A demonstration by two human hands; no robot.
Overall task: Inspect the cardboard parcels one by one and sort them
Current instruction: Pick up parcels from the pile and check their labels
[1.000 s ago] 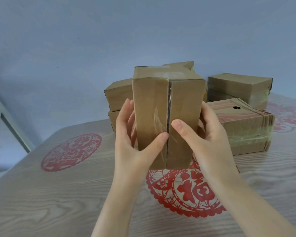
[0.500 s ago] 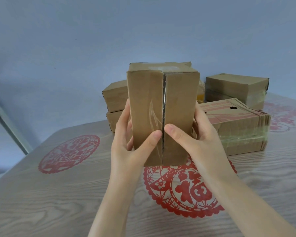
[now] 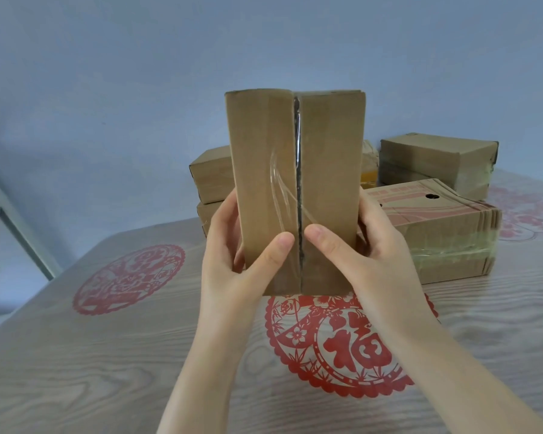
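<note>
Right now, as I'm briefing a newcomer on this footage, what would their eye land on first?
First the tall cardboard parcel, held upright at centre, with the left hand and right hand gripping its lower sides and the thumbs flanking a dark taped seam. Next comes the red paper-cut design on the wooden table right below it, then the other parcels piled behind.

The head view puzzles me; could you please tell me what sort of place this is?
Probably a home or small office, not a warehouse: taped cardboard parcels piled on a wood-grain table with red paper-cut decals, before a plain blue wall.
</note>
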